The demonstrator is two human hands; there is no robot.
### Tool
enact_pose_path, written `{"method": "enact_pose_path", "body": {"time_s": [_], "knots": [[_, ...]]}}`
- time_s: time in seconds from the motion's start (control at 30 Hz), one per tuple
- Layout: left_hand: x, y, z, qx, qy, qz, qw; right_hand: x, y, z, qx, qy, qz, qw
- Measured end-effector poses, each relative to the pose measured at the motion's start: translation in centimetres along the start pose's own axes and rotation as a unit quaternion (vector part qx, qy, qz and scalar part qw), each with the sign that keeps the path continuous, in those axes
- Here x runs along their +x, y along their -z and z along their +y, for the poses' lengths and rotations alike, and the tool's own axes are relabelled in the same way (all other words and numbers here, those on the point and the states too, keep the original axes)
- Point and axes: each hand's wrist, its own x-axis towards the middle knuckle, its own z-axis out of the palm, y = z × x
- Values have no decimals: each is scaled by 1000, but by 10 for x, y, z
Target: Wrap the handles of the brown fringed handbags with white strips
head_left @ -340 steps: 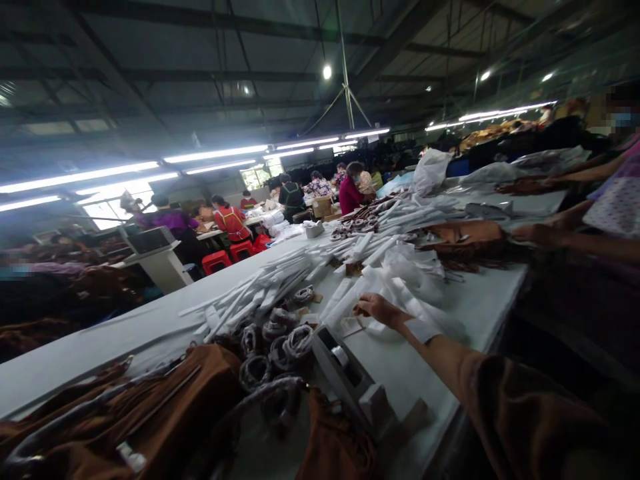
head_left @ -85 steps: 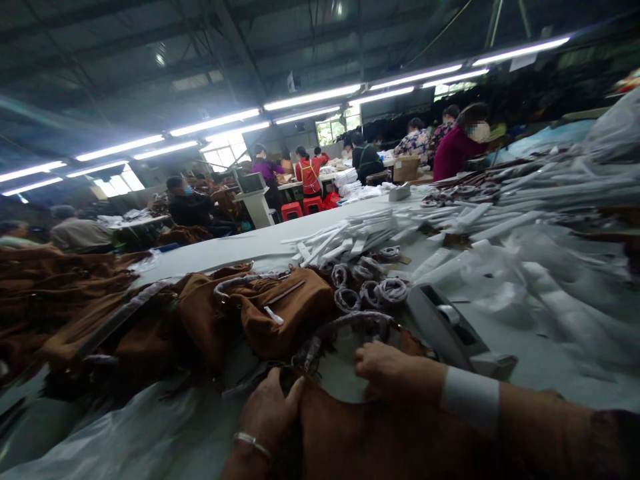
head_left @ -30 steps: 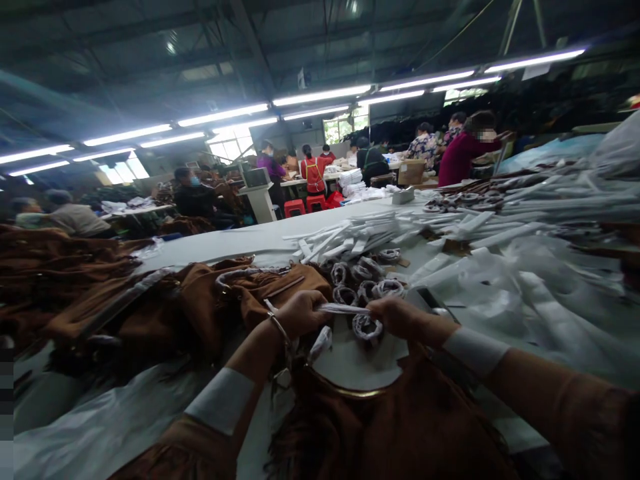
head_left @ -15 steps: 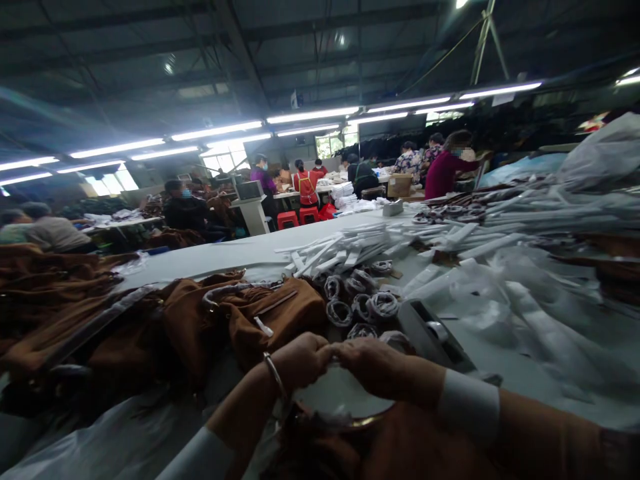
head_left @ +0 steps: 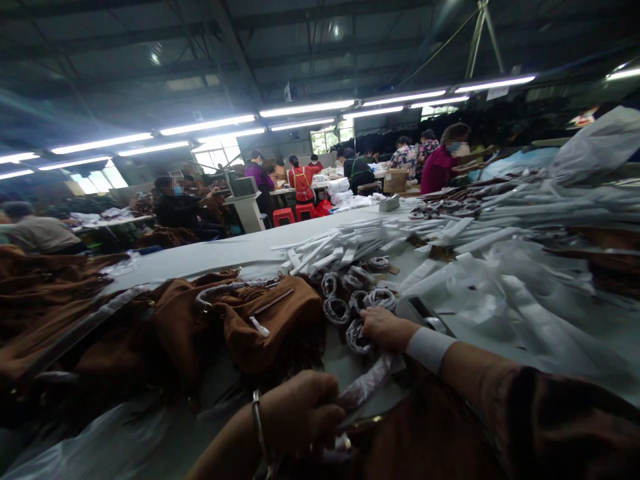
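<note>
Low in the middle, my left hand (head_left: 307,408), with a bangle at its wrist, is closed on the end of a plastic-wrapped bag handle (head_left: 369,383). A brown bag (head_left: 430,437) lies below, partly cut off by the frame's lower edge. My right hand (head_left: 387,328) reaches forward, its fingers closed at the edge of a plastic-wrapped coiled strap (head_left: 357,337). The fingertips are partly hidden. More wrapped coils (head_left: 336,311) lie just beyond. Beside the right hand stands a grey tape dispenser (head_left: 416,308).
Brown bags (head_left: 273,320) are piled on the left. White foam strips (head_left: 335,245) lie beyond the coils, and clear plastic sheeting (head_left: 505,300) spreads at the right. Other people sit and stand at tables farther back, near red stools (head_left: 283,217).
My hands were together in front of me. The right has moved forward to the coils, which it now touches; the left has stayed low, and the wrapped handle now shows beside it.
</note>
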Motion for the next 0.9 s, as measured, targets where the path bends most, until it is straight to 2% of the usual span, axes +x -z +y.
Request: {"method": "enact_pose_path", "body": {"time_s": [0.07,0.13,0.2,0.23,0.27,0.33,0.37,0.43,0.5,0.57,0.63,0.73,0.8,0.87,0.9], "knots": [[1,0,-5,-23,-10,19,999,-1,11,-3,12,31,9,999],[6,0,-12,-36,-20,47,998,-3,32,-10,47,54,41,997],[13,2,-19,-55,-19,57,997,-8,56,-23,166,44,81,982],[17,4,-22,-67,-18,61,996,-13,66,-33,261,31,91,960],[22,6,-25,-80,-20,69,994,-19,74,-44,371,14,91,924],[32,13,-28,-114,-25,104,988,-32,78,-71,548,-16,66,833],[36,17,-29,-138,-27,122,983,-39,75,-85,598,-25,53,799],[42,25,-28,-185,-36,148,971,-50,55,-112,638,-40,28,768],[41,30,-25,-201,-52,147,967,-55,28,-130,675,-66,-9,735],[35,32,-19,-167,-71,126,975,-54,3,-140,731,-95,-36,675],[27,29,-13,-97,-74,107,987,-48,-13,-141,770,-108,-27,628],[17,23,-7,0,-64,133,989,-38,-18,-133,782,-100,20,615],[14,20,-6,15,-61,169,984,-37,-16,-129,787,-83,39,611],[14,17,-7,12,-63,211,975,-41,-14,-129,774,-74,46,627],[15,16,-8,15,-62,228,972,-43,-15,-130,753,-85,50,651]]}}
